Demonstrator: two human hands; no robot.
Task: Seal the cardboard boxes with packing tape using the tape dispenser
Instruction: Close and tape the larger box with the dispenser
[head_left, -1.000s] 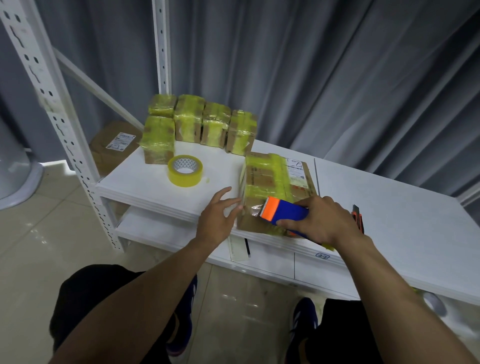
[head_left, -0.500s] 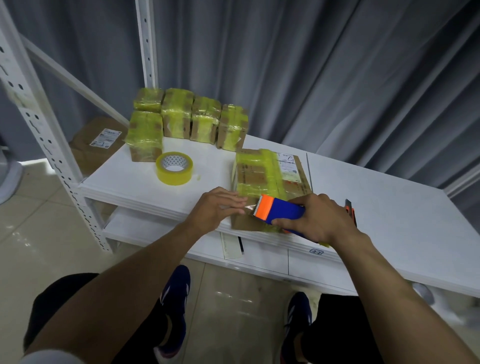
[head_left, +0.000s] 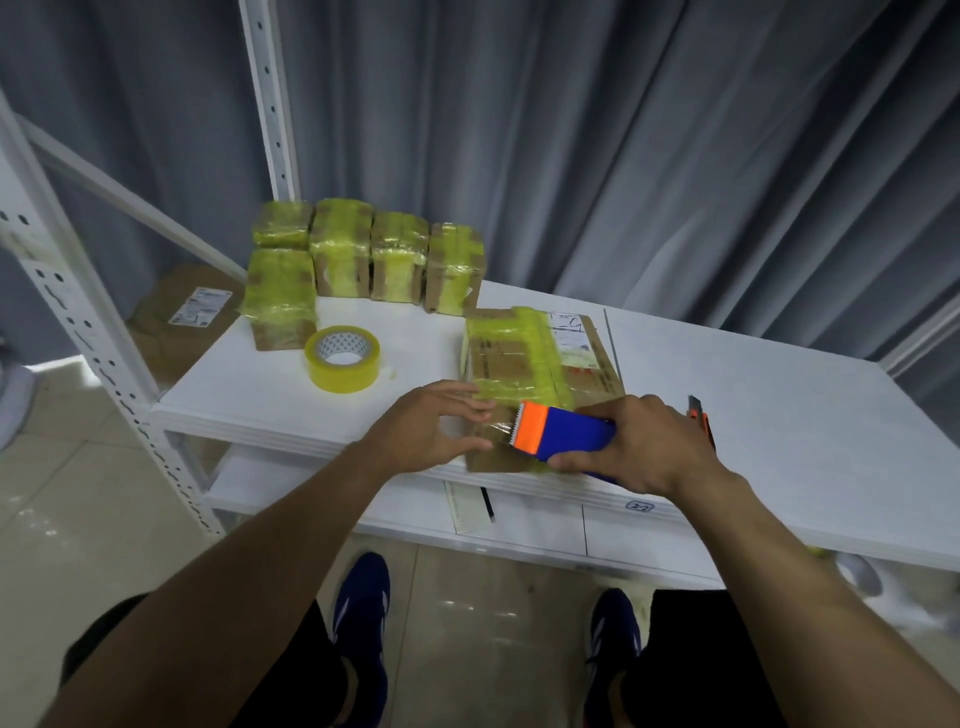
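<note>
Head view: the right hand grips the blue-and-orange tape dispenser, its toothed edge on the near end of the cardboard box at the white shelf's front edge. The left hand lies beside it, its fingers seemingly flat on the box's corner.

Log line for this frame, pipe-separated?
right hand grips blue-and-orange tape dispenser | left hand rests on flat brown cardboard box | yellow tape roll idle on white table

A white shelf bears taped boxes, tape roll and cutter.
</note>
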